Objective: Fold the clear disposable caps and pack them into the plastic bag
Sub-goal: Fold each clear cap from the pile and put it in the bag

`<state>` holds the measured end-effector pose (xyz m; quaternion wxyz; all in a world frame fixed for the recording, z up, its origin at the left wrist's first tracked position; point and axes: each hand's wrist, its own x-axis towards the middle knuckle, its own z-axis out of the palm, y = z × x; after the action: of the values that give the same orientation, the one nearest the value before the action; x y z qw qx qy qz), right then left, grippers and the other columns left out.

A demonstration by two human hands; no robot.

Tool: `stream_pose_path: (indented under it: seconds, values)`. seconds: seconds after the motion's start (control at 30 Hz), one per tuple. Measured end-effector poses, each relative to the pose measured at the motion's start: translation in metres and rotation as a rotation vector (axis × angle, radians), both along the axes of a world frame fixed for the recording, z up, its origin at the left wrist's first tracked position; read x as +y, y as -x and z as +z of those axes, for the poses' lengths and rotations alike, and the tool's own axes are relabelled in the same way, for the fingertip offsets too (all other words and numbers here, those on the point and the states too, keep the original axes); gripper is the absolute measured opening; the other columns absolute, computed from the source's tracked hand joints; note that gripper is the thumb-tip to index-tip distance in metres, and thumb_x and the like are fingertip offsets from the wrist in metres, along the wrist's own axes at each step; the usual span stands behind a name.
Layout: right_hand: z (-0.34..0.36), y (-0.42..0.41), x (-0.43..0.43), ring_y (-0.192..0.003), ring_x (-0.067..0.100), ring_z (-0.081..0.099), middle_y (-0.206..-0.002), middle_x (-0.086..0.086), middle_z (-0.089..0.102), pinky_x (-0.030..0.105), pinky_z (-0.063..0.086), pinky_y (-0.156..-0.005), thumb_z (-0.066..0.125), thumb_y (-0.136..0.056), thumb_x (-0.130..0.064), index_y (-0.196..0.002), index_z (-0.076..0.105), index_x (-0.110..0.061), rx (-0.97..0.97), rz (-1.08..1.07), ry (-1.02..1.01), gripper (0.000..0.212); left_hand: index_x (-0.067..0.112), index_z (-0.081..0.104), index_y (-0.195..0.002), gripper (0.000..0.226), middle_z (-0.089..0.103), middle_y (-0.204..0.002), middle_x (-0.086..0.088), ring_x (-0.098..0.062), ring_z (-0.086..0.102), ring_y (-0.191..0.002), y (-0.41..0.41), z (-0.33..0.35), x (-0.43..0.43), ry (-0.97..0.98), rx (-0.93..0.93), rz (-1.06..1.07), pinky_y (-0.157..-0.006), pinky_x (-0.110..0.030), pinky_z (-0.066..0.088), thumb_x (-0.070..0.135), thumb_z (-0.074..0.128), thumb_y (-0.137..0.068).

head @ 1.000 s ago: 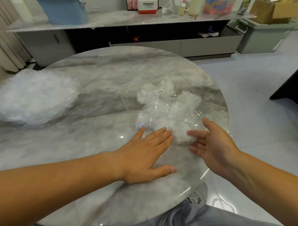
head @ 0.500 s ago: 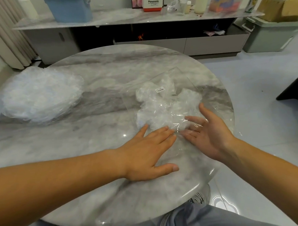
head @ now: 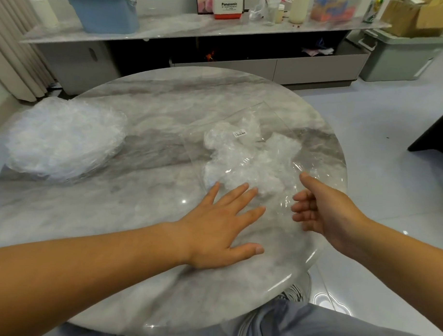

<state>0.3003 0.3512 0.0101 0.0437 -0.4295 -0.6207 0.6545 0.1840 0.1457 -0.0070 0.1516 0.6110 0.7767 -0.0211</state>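
The plastic bag [head: 251,158], with folded caps inside, stretches away on the surface [head: 167,110] just ahead of both hands. The left hand [head: 221,225] presses flat on its near end. The right hand [head: 324,211] is at its right edge, fingers loosely bent, gripping nothing. The pile of loose caps [head: 63,137] lies far left, nearer the left hand.

left hand [head: 221,225] flat, fingers spread — right hand [head: 324,211] loosely curled

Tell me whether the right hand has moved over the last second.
Yes. Measured against the barcode label, the right hand reached toward it, then drew back toward the near right edge of the table.
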Motion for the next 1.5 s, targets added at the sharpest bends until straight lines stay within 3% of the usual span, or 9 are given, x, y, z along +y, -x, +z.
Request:
stream_pose_path:
  seconds: [0.23,0.43,0.53,0.73,0.87,0.97,1.13,1.27,1.5]
  values:
    - [0.035,0.019,-0.027,-0.05,0.02,0.057,-0.062,0.008,0.064,0.031,0.042,-0.047,0.049,-0.103,-0.042,-0.083,0.065,-0.006,0.163,0.269,-0.333,0.044,0.035,0.006,-0.161,0.078,-0.012,-0.168,0.01,-0.003,-0.019,-0.151,0.019,0.018,-0.023,-0.129,-0.143,0.213,-0.125,-0.036,-0.009,0.073,0.021,-0.094]
    - [0.03,0.081,-0.082,-0.092,0.016,0.068,-0.094,-0.001,0.073,0.037,0.056,-0.086,0.049,-0.1,-0.05,-0.095,0.071,-0.016,0.164,0.767,-0.604,0.041,0.03,0.038,-0.153,0.072,0.02,-0.167,-0.001,-0.017,0.014,-0.154,0.087,0.025,-0.102,-0.213,-0.118,0.637,-0.125,-0.035,0.012,0.073,0.023,-0.097]
    - [0.021,0.117,-0.11,-0.107,-0.002,0.058,-0.11,-0.02,0.064,0.022,0.045,-0.091,0.046,-0.101,-0.053,-0.107,0.07,-0.029,0.154,0.973,-0.742,0.035,0.029,0.048,-0.148,0.077,0.011,-0.169,-0.008,-0.022,0.004,-0.156,0.119,0.02,-0.154,-0.218,0.08,0.766,-0.126,-0.039,0.003,0.074,0.016,-0.094]
    - [0.013,0.189,-0.166,-0.153,0.011,0.017,-0.165,-0.008,0.026,0.039,0.019,-0.123,0.04,-0.101,-0.058,-0.134,0.06,-0.034,0.129,1.176,-0.895,0.045,0.022,0.046,-0.151,0.063,0.002,-0.17,-0.007,-0.02,-0.007,-0.156,0.175,0.016,-0.21,-0.201,0.113,1.0,-0.126,-0.041,-0.005,0.057,0.021,-0.104]
    - [0.015,0.224,-0.195,-0.154,0.013,0.014,-0.167,-0.006,0.022,0.035,0.015,-0.122,0.04,-0.102,-0.056,-0.138,0.059,-0.031,0.163,1.169,-0.897,0.048,0.017,0.062,-0.123,0.057,0.03,-0.163,-0.006,-0.022,0.019,-0.153,0.191,0.002,-0.228,-0.166,0.081,0.944,-0.124,-0.043,0.01,0.055,0.023,-0.105]
    - [0.015,0.231,-0.203,-0.153,0.011,0.014,-0.166,-0.007,0.025,0.034,0.015,-0.121,0.04,-0.102,-0.055,-0.137,0.059,-0.03,0.188,1.18,-0.925,0.047,0.018,0.062,-0.096,0.062,0.056,-0.132,-0.002,-0.027,0.046,-0.132,0.188,-0.001,-0.237,-0.178,0.131,0.852,-0.106,-0.039,0.031,0.064,0.021,-0.097]
    - [0.016,0.222,-0.197,-0.152,0.01,0.015,-0.163,-0.004,0.03,0.037,0.02,-0.123,0.044,-0.102,-0.053,-0.131,0.062,-0.031,0.172,1.186,-0.918,0.04,0.03,0.048,-0.148,0.056,-0.011,-0.169,-0.006,-0.02,-0.016,-0.154,0.193,0.008,-0.235,-0.19,0.182,0.869,-0.124,-0.045,-0.006,0.059,0.032,-0.103]
    - [0.018,0.209,-0.187,-0.149,0.006,0.02,-0.161,-0.009,0.034,0.034,0.022,-0.121,0.042,-0.101,-0.055,-0.128,0.063,-0.033,0.161,1.188,-0.935,0.04,0.021,0.039,-0.153,0.064,0.013,-0.169,-0.003,-0.017,0.001,-0.156,0.202,0.004,-0.224,-0.038,0.118,0.868,-0.125,-0.044,-0.003,0.059,0.025,-0.103]
    - [0.037,0.183,-0.172,-0.142,0.0,0.03,-0.153,-0.017,0.041,0.036,0.03,-0.119,0.032,-0.089,-0.068,-0.132,0.062,-0.033,0.201,1.114,-0.915,0.064,0.015,0.031,-0.156,0.081,0.023,-0.166,-0.001,-0.015,0.01,-0.154,0.147,0.029,-0.211,-0.246,0.203,0.625,-0.124,-0.037,-0.001,0.066,0.016,-0.095]
